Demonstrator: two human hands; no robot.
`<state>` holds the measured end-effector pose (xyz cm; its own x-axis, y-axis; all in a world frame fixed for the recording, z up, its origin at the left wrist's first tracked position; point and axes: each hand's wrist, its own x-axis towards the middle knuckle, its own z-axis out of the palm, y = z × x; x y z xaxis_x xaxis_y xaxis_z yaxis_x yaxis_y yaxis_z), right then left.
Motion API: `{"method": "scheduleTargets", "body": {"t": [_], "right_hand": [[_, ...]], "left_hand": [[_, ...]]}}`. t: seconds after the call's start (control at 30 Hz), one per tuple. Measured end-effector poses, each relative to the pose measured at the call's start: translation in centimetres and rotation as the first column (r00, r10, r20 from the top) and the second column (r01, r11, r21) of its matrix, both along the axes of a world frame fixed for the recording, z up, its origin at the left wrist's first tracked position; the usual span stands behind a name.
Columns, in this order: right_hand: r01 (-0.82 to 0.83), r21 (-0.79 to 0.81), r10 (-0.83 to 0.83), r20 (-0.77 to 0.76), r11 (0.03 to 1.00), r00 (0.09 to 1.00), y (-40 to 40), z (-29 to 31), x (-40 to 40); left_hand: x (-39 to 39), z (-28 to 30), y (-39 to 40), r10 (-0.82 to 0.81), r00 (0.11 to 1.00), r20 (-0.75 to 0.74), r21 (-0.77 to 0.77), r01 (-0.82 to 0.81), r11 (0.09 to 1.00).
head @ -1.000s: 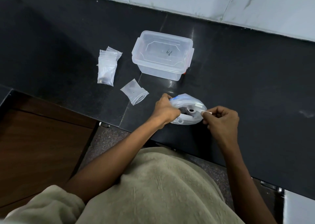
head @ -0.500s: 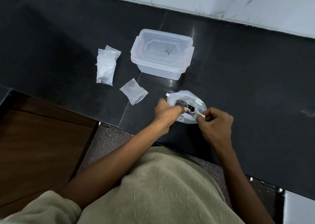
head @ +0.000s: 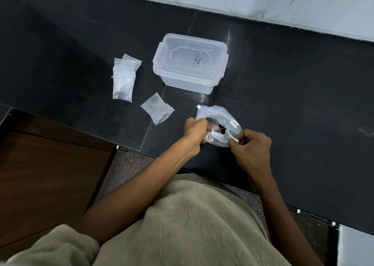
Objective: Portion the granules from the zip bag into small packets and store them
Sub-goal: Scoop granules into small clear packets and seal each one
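A clear zip bag [head: 219, 116] with dark granules and small white bits inside rests on the black counter near its front edge. My left hand [head: 196, 128] grips the bag's left side, its fingers curled into the mouth. My right hand [head: 253, 144] pinches the bag's right rim. One small open packet [head: 157, 108] lies flat to the left of the bag. Further left sits a pile of small packets [head: 123, 77], the front one holding a little dark material at its bottom.
A clear lidded plastic box [head: 190, 62] with red latches stands behind the bag. The black counter [head: 293, 83] runs back to a white tiled wall. A brown wooden cabinet [head: 40, 164] is below at left. My beige garment fills the bottom.
Both hands have drawn slightly closer together on the zip bag. The left fingers have gone further into its mouth and the bag has crumpled. The packets and box stay put.
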<state>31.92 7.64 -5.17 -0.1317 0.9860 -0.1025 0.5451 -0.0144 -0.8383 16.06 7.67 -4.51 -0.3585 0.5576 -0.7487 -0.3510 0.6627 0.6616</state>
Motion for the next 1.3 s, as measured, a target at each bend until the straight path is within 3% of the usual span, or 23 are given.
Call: {"method": "scheduleTargets", "body": {"t": [0.23,0.33,0.43,0.57,0.87,1.03,1.3], "right_hand": [[0.084,-0.103,-0.087,-0.025,0.991,0.996,0.0,0.4,-0.5],[0.172,-0.298,-0.225,-0.151,0.939,0.963,0.2,0.7,-0.4],[0.218,-0.481,-0.39,-0.294,0.849,0.873,0.6,0.9,-0.1],[0.222,-0.597,-0.52,-0.388,0.771,0.761,1.0,1.0,0.1],[0.063,-0.552,-0.355,-0.441,0.831,0.824,1.3,1.6,1.2],[0.175,-0.447,-0.322,-0.277,0.877,0.905,1.1,1.8,1.0],[0.283,-0.331,-0.325,-0.078,0.9,0.942,0.9,3.6,-0.2]], "left_hand": [[0.0,-0.3,0.2,-0.02,1.0,0.019,0.029,0.019,0.999],[0.2,-0.7,-0.1,-0.11,0.988,-0.109,0.048,0.116,0.992],[0.2,-0.5,-0.2,-0.188,0.945,-0.268,0.013,0.199,0.98],[0.3,-0.4,-0.3,-0.295,0.867,-0.402,-0.016,0.315,0.949],[-0.2,-0.3,-0.8,-0.273,0.892,-0.361,0.046,0.31,0.95],[-0.4,-0.6,-0.7,-0.186,0.918,-0.349,0.059,0.22,0.974],[0.1,-0.7,-0.7,-0.166,0.896,-0.411,0.059,0.207,0.977]]}}
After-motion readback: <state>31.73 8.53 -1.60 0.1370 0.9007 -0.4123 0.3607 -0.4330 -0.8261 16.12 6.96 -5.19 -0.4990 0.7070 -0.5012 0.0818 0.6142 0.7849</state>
